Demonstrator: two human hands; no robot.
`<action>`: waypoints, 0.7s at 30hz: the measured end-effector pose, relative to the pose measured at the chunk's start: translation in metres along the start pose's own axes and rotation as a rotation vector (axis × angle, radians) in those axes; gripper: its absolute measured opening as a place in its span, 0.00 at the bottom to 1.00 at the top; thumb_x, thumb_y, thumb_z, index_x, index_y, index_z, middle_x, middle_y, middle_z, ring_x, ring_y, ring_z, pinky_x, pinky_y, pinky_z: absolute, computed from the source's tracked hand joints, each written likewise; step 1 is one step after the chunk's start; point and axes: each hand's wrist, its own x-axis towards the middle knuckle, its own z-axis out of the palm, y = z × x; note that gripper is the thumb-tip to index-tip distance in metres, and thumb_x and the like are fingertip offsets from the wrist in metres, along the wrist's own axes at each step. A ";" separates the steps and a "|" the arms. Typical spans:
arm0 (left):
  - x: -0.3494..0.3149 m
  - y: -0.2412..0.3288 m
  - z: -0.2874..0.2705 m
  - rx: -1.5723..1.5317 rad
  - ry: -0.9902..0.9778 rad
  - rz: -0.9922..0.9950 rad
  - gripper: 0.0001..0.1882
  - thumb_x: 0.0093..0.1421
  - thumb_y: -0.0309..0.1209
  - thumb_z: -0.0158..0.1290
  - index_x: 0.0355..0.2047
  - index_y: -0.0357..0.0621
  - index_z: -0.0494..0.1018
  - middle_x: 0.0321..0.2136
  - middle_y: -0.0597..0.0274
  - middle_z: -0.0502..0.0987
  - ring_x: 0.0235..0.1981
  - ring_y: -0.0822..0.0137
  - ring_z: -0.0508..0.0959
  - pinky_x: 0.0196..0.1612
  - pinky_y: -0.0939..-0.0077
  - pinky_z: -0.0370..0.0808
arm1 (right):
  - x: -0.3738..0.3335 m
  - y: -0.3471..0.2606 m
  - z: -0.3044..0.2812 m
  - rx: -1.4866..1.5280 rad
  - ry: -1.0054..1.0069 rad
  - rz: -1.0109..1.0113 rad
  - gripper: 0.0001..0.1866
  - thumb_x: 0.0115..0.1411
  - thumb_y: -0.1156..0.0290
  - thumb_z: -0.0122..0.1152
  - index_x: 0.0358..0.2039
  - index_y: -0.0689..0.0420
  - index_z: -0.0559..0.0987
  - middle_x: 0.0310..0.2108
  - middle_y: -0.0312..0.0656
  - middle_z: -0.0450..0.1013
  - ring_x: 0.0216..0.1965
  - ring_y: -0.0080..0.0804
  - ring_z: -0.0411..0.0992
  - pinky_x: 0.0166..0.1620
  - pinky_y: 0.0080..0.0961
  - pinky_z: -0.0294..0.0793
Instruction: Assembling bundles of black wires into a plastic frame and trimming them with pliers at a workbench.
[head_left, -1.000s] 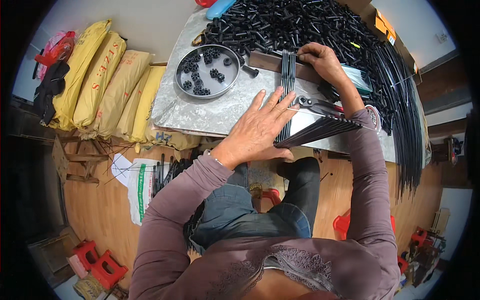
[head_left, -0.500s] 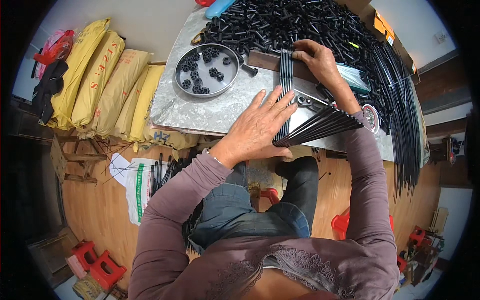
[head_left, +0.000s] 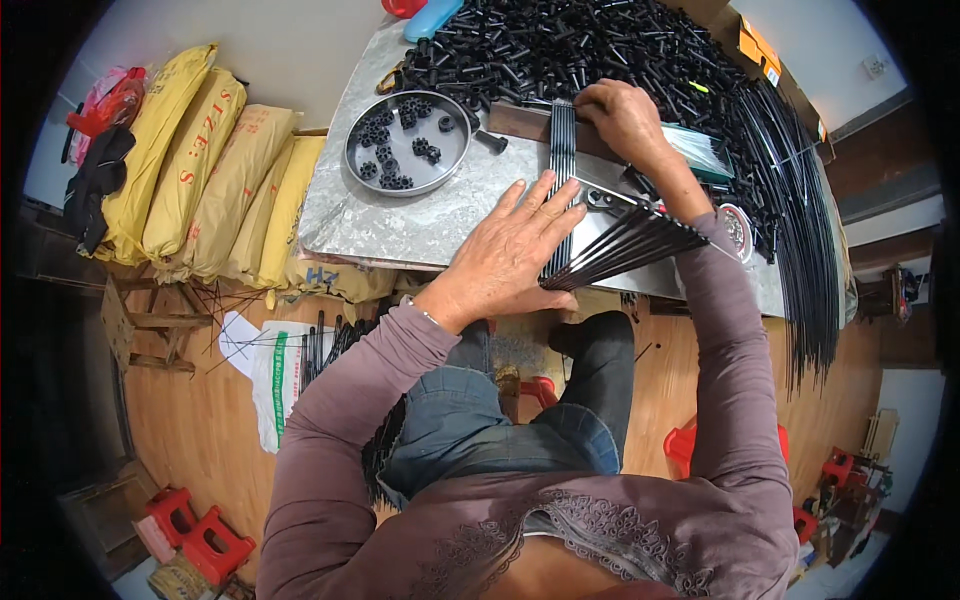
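My left hand [head_left: 508,242] lies palm down with stretched fingers across a row of thin black umbrella ribs [head_left: 563,143], side by side on the table. Near its thumb, black struts [head_left: 640,244] fan out from the row toward my right forearm. At the far end of the ribs is my right hand [head_left: 622,118], its fingers bent in beside the rib tips and over a brown wooden block [head_left: 520,121]. What its fingertips grip, if anything, is hidden. Just right of the ribs lies a dark metal tool [head_left: 603,200], partly covered by the struts.
A round metal tray [head_left: 443,165] of small black toothed parts stands left on the grey table [head_left: 350,225]. Black tubular parts [head_left: 560,45] are heaped behind. Long black rods [head_left: 808,290] overhang the right edge. Yellow sacks [head_left: 205,165] lean at left; red stools [head_left: 215,540] stand on the floor.
The view has shifted slightly, so the table and ribs appear a little further left. Both hands keep nearly the same places on the ribs; the strut fan sits slightly lower.
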 end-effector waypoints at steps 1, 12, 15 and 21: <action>-0.001 -0.001 0.000 0.003 0.001 0.000 0.50 0.40 0.52 0.65 0.58 0.39 0.60 0.63 0.48 0.55 0.66 0.49 0.51 0.65 0.52 0.50 | 0.000 -0.001 -0.001 0.000 0.003 -0.002 0.07 0.53 0.70 0.60 0.33 0.56 0.81 0.31 0.43 0.76 0.34 0.41 0.74 0.37 0.32 0.73; -0.018 0.014 -0.002 0.002 -0.060 0.018 0.51 0.39 0.53 0.65 0.61 0.43 0.58 0.64 0.52 0.53 0.66 0.50 0.51 0.66 0.51 0.49 | -0.087 0.060 -0.074 -0.092 -0.044 0.443 0.08 0.51 0.63 0.61 0.29 0.51 0.82 0.32 0.41 0.77 0.35 0.43 0.75 0.38 0.36 0.73; -0.018 0.016 0.000 0.033 -0.057 0.007 0.52 0.39 0.54 0.65 0.61 0.44 0.58 0.64 0.53 0.53 0.66 0.50 0.51 0.66 0.51 0.49 | -0.084 0.054 -0.075 -0.275 -0.059 0.398 0.07 0.50 0.64 0.62 0.28 0.51 0.82 0.32 0.39 0.77 0.35 0.42 0.74 0.38 0.36 0.73; -0.019 0.017 0.003 0.060 -0.056 -0.001 0.52 0.39 0.56 0.65 0.61 0.44 0.58 0.65 0.54 0.53 0.67 0.51 0.49 0.66 0.52 0.48 | -0.090 0.059 -0.089 -0.262 -0.059 0.436 0.07 0.49 0.66 0.62 0.28 0.53 0.82 0.30 0.39 0.77 0.35 0.39 0.74 0.38 0.32 0.72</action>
